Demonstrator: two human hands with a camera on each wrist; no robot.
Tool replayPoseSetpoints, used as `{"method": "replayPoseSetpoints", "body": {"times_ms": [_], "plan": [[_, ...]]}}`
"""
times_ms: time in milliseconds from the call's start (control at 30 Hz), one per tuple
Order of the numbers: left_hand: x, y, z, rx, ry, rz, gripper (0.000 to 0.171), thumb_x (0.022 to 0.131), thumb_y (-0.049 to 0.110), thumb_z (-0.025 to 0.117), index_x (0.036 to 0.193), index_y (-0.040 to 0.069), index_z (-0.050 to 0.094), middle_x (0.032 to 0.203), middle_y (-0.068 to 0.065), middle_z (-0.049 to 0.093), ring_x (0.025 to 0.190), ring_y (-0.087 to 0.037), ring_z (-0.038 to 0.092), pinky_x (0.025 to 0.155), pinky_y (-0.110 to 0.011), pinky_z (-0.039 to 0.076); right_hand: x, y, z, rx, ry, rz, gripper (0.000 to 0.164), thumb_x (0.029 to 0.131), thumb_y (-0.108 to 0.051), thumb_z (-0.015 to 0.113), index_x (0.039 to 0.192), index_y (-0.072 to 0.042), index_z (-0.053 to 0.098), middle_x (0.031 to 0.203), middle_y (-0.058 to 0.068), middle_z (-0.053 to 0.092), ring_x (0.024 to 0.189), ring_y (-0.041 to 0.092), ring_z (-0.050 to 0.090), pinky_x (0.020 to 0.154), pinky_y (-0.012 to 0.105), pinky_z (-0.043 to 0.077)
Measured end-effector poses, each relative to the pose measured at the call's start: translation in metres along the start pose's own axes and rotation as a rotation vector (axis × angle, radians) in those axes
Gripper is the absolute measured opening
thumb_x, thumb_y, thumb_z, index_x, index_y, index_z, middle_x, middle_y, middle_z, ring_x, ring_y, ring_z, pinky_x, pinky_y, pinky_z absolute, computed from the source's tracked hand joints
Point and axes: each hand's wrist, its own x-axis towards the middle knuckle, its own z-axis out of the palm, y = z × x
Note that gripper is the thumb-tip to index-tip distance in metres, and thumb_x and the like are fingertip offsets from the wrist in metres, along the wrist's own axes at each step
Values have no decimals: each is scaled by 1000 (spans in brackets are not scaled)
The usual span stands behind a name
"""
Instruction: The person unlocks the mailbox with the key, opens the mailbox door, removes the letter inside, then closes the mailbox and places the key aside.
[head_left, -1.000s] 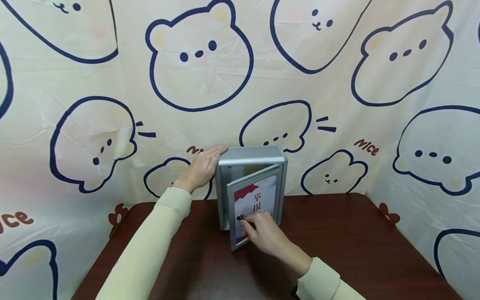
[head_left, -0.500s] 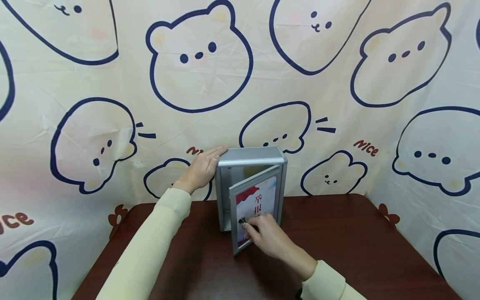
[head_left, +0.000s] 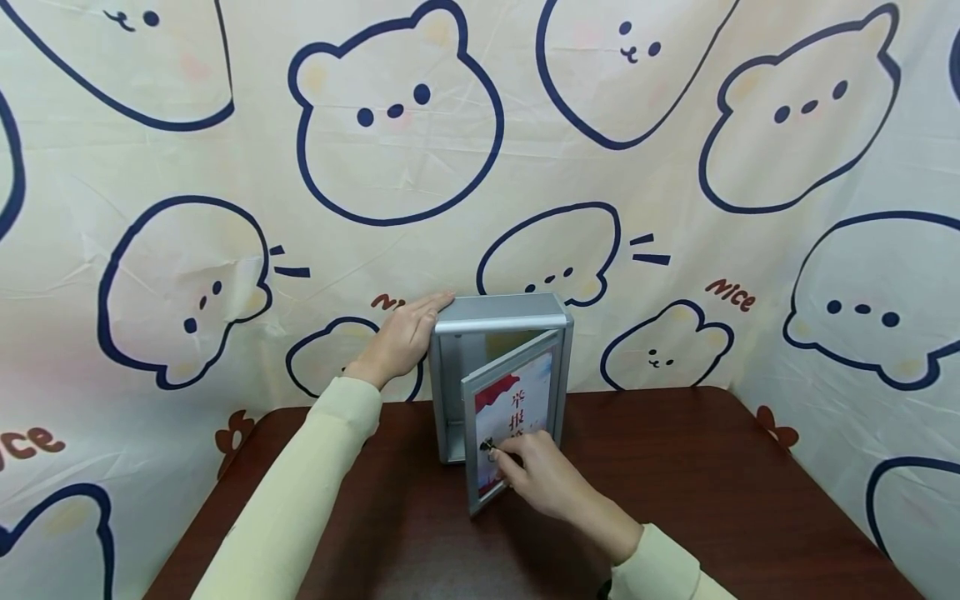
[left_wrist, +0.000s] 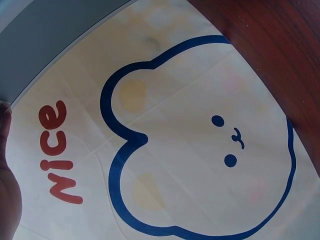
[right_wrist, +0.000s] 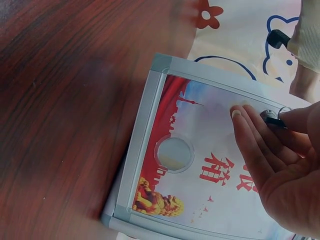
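Note:
A silver-grey metal box [head_left: 504, 310] stands upright on the table with its hinged front door [head_left: 480, 400] ajar. My left hand [head_left: 397, 337] rests on the box's upper left edge, fingers stretched over the top; in the left wrist view only a sliver of that hand [left_wrist: 7, 185] shows beside the grey box side [left_wrist: 45, 45]. At the door's free edge, my right hand [head_left: 543, 475] pinches a black-headed key [right_wrist: 274, 120] in the lock between thumb and forefinger. Its other fingers lie extended near the printed panel [right_wrist: 215, 120]. The box's interior is mostly hidden behind the door.
The dark brown wooden table [head_left: 660, 483] extends around the box on both sides and in front. Close behind it hangs a pale curtain [head_left: 397, 167] printed with cartoon animals. A round clear disc [right_wrist: 174, 154] sits on the door panel.
The door has swung slightly wider, its free edge drifting toward me and to the right with my right hand on the key. My left hand stays where it was on the box.

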Motion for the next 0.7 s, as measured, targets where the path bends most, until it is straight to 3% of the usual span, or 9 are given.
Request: {"method": "replayPoseSetpoints", "body": {"times_ms": [200, 700], "plan": [[0, 0, 0, -6, -2, -9, 55, 111, 31, 21, 156, 11, 45, 161, -4, 43, 150, -19, 36, 123, -44, 29, -2, 1, -2, 20, -9, 16, 25, 104, -15, 59, 91, -4, 78, 73, 6, 70, 58, 4, 52, 51, 22, 49], [0, -1, 1, -9, 8, -3, 54, 111, 31, 22, 156, 12, 45, 160, -4, 44, 150, -19, 37, 122, -44, 30, -14, 2, -6, 73, -8, 32, 24, 104, -14, 59, 96, -3, 79, 76, 4, 72, 62, 5, 59, 57, 24, 54]]}}
